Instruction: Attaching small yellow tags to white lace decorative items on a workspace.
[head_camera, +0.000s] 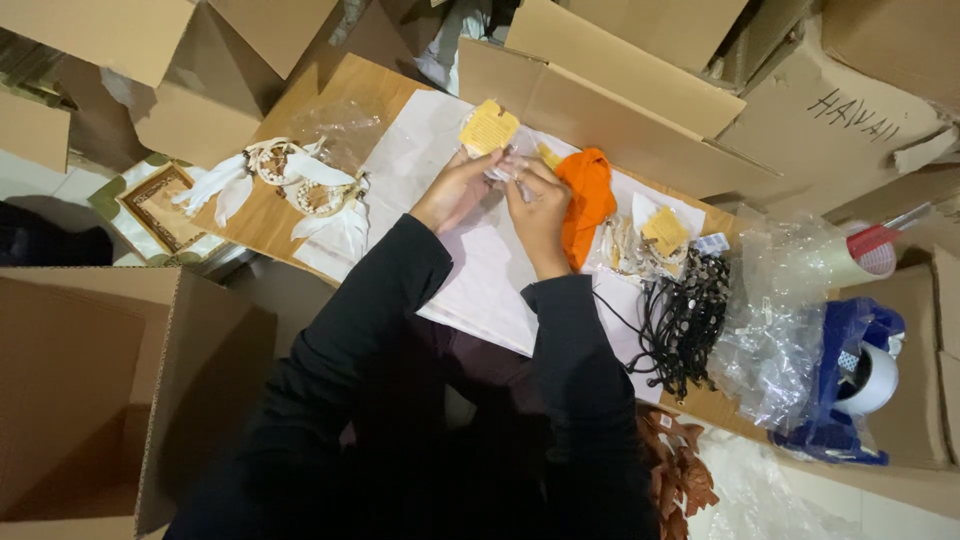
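Both my hands meet over a white paper sheet (480, 270) on a low wooden table (262, 210). My left hand (455, 190) and my right hand (538, 205) pinch a small clear plastic packet (503, 170) between their fingertips. A yellow paper tag (488, 127) sticks up just above the packet. An orange cloth (585, 200) lies right beside my right hand. What is inside the packet is too small to tell.
White feathered dreamcatchers (295, 185) lie at the table's left end. Black cord pieces (685, 320), another yellow-tagged packet (655, 240), crumpled clear plastic (790, 320) and a blue tape dispenser (850, 385) sit to the right. Cardboard boxes (90, 400) ring the table.
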